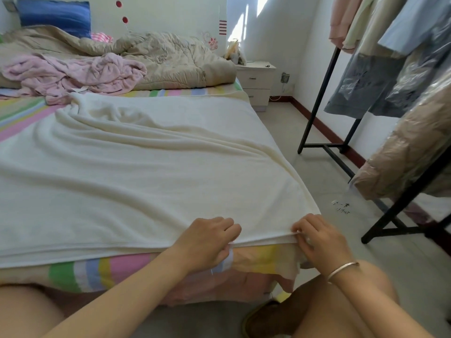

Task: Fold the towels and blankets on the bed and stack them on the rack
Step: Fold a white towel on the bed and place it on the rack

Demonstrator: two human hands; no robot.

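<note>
Both hands [210, 237] on crosswise blanket [136, 172] edge

A cream blanket [136, 167] lies spread and rippled across the bed, a crumpled pink towel [73, 74] beyond it.

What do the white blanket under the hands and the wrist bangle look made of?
White blanket: apparently soft fleece or terry, matte and fuzzy, draping in gentle folds. Bangle: seemingly silver-toned metal, thin, with a bright sheen. Neither material is certain.
</note>
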